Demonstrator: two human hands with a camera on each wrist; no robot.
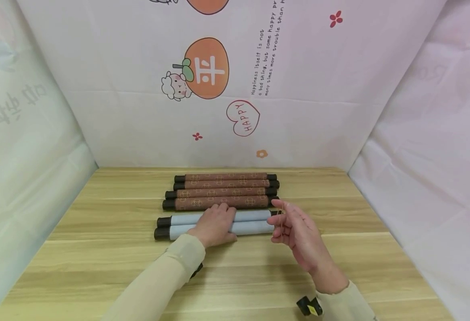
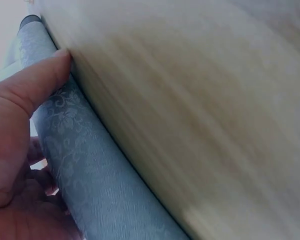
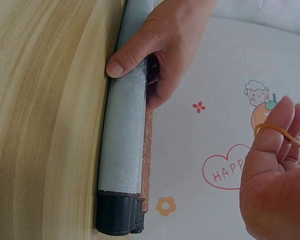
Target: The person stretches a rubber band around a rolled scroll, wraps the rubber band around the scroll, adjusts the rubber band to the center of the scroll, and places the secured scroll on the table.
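Two light blue scrolls (image 1: 253, 227) with black end knobs lie side by side across the table. My left hand (image 1: 215, 225) grips them together near the middle, thumb on the near side and fingers over the far side. In the left wrist view the near scroll (image 2: 97, 165) shows a floral pattern under the thumb. Beside the scrolls' right ends, my right hand (image 1: 303, 236) is raised with loosely bent fingers. A thin yellow-orange rubber band (image 3: 277, 129) is looped around those fingers and spread by them.
Behind the blue scrolls, several brown scrolls (image 1: 219, 203) with gold patterns and black knobs lie in a row. A white printed cloth (image 1: 138, 129) stands at the table's back edge, with white cloth at both sides. The wooden table (image 1: 98, 267) extends toward the front.
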